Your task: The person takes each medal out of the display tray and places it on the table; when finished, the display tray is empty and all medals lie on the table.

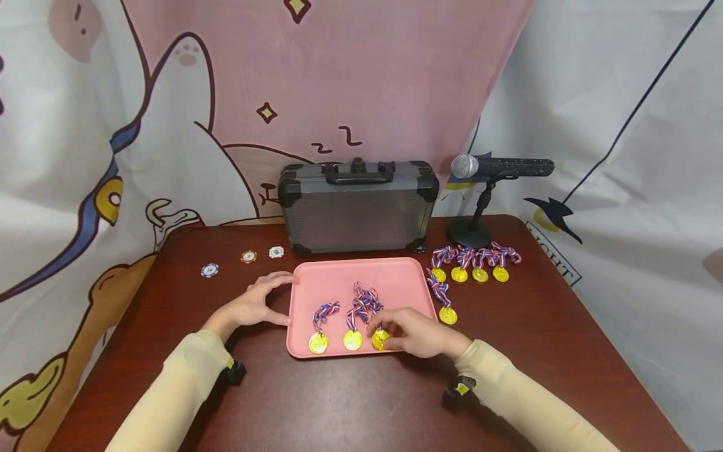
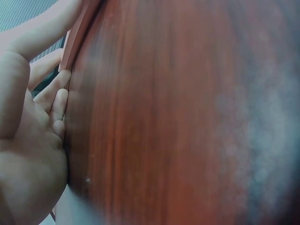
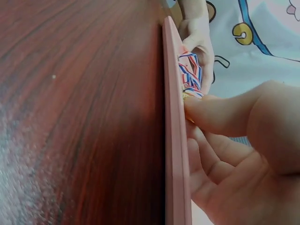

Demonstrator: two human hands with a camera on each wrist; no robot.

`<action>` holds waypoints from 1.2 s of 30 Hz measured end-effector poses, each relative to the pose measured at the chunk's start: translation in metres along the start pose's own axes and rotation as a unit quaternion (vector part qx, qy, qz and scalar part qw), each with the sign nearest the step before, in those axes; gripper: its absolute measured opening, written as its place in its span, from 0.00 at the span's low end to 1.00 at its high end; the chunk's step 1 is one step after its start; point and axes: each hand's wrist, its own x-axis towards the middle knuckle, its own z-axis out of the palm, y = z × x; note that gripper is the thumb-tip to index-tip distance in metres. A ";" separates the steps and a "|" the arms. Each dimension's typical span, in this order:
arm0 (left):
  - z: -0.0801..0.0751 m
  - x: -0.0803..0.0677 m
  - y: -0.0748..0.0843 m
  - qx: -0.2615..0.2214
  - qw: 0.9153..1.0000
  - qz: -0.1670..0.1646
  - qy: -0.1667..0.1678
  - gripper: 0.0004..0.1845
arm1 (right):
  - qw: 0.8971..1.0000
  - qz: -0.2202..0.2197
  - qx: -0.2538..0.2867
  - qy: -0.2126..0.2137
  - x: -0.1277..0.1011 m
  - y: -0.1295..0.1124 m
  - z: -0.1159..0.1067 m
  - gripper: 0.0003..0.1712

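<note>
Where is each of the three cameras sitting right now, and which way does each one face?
Head: above the table, facing forward and down at the pink tray, gold medals, gray case and microphone; both forearms and hands show.
Left wrist: low beside the left hand, looking along the table top at the tray's edge.
Right wrist: low by the right hand, facing along the tray rim toward the ribbons.
Shared: the tray shows in every view.
</note>
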 end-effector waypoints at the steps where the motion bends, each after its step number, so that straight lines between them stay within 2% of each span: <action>1: 0.000 0.000 0.000 0.000 1.000 0.001 0.000 0.48 | 1.000 -0.001 0.008 -0.003 0.000 0.001 -0.001 0.19; 5: 0.002 -0.001 -0.001 -0.001 1.000 0.001 0.001 0.48 | 0.999 -0.003 0.036 -0.002 -0.003 0.004 -0.006 0.20; 10: 0.002 -0.003 -0.002 -0.003 1.000 0.003 0.000 0.49 | 0.999 0.014 0.033 0.036 -0.010 0.006 -0.019 0.21; 20: 0.002 -0.003 -0.002 -0.006 1.000 0.003 -0.001 0.50 | 0.990 0.053 -0.009 0.134 -0.039 0.011 -0.071 0.27; 27: 0.002 0.000 -0.002 0.002 1.000 0.004 0.002 0.49 | 0.978 0.090 -0.064 0.179 -0.072 0.031 -0.105 0.27; 32: 0.001 0.000 -0.002 0.000 1.000 0.002 0.001 0.49 | 0.970 0.112 -0.100 0.192 -0.092 0.045 -0.116 0.27; 36: 0.000 0.000 -0.001 -0.003 1.000 -0.001 0.001 0.49 | 0.968 0.122 -0.106 0.191 -0.103 0.055 -0.116 0.25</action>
